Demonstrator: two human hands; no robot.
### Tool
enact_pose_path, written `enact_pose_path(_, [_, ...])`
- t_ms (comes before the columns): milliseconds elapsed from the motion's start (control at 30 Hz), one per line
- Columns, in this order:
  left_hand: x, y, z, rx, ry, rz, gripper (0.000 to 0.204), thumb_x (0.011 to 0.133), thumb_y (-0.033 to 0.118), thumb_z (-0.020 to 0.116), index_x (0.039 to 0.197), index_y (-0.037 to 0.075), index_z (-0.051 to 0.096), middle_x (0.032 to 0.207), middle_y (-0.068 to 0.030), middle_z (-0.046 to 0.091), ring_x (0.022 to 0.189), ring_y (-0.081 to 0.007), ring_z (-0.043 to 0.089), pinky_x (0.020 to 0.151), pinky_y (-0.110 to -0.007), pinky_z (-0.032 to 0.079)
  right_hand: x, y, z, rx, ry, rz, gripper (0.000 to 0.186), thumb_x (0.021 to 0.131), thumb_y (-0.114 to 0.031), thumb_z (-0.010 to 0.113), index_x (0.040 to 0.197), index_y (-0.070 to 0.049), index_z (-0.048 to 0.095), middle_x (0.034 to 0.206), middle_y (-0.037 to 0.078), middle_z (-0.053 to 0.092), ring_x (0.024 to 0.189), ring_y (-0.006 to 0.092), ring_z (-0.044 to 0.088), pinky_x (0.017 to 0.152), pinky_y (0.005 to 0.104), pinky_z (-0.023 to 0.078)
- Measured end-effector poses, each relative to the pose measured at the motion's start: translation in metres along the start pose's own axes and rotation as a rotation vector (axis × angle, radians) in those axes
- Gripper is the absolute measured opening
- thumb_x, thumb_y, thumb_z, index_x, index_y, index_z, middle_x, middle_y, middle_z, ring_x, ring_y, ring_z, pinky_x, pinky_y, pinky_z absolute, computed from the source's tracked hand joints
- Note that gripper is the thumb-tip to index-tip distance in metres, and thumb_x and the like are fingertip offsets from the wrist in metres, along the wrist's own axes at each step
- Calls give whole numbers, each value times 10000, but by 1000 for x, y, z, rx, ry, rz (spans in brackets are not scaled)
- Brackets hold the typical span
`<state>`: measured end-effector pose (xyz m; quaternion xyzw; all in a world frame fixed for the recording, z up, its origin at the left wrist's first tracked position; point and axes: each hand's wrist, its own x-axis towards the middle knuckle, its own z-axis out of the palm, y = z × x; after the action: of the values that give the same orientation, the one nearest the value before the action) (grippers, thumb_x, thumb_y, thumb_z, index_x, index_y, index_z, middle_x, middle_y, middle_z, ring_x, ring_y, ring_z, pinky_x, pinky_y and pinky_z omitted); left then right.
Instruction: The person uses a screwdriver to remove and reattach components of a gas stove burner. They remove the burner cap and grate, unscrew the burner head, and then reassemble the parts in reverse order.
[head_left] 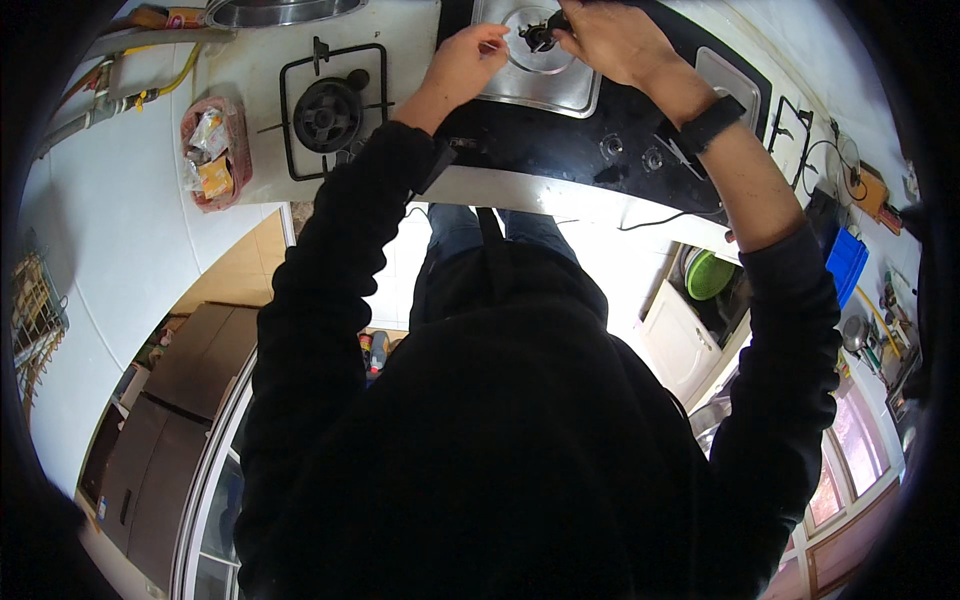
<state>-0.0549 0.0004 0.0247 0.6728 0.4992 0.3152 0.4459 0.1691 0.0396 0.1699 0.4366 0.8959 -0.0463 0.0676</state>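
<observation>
A black gas cooktop (540,150) with steel burner trays lies in front of me. Over the left steel tray (575,95), my right hand (622,42) pinches a small black burner part (555,24) beside the dark burner centre (533,40). To the left of that burner hovers my left hand (467,70), its fingers curled in. Whatever it may hold is hidden. On my right wrist is a black band (711,122).
A separate burner with a black pan support (328,115) stands left on the counter. Beside it sits a pink basket (240,150) with packets. Pipes (105,95) run along the left wall. Control knobs (612,147) line the cooktop's front. A cabinet door (680,330) hangs open below right.
</observation>
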Motion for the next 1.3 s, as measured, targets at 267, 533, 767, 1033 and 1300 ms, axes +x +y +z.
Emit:
enact_pose_path(267, [-39,16,9,-75,23,-128,325,1015,202,659,1305,56,657,1096,-96,735,976,-192,694,872,-311,557,2,0,1,72,-192,128,397,987,-370,596,1183,-30,537,987,235,709,925,418,698,739,520,563])
enact_pose_path(533, [-99,14,20,-227,-49,-310,289,1029,173,637,1278,28,660,1100,-94,744,1004,-160,701,900,-285,543,9,3,-7,126,-124,-146,399,966,-352,623,1157,-15,528,1101,240,644,998,412,674,815,491,568])
enact_pose_path(767, [-135,6,17,-202,38,-365,234,977,162,667,1164,25,703,997,-118,741,886,-210,717,810,-314,553,7,-8,-18,-25,-10,-205,363,951,-253,631,1162,24,530,1135,208,634,956,390,689,805,467,581])
enact_pose_path(1033, [-153,4,-4,-130,-26,-400,248,1030,177,613,1207,20,688,1044,-119,751,953,-200,712,849,-311,550,24,-12,-7,-138,-471,127,341,1043,-299,602,1300,-96,509,1389,209,604,1164,328,664,956,384,562])
enact_pose_path(1300, [-161,1,-19,-106,14,-386,236,1024,159,625,1199,15,688,1015,-120,748,917,-198,708,806,-313,545,15,8,-7,-138,-216,-172,337,969,-201,677,1254,-54,574,1078,200,720,1032,363,708,884,439,586])
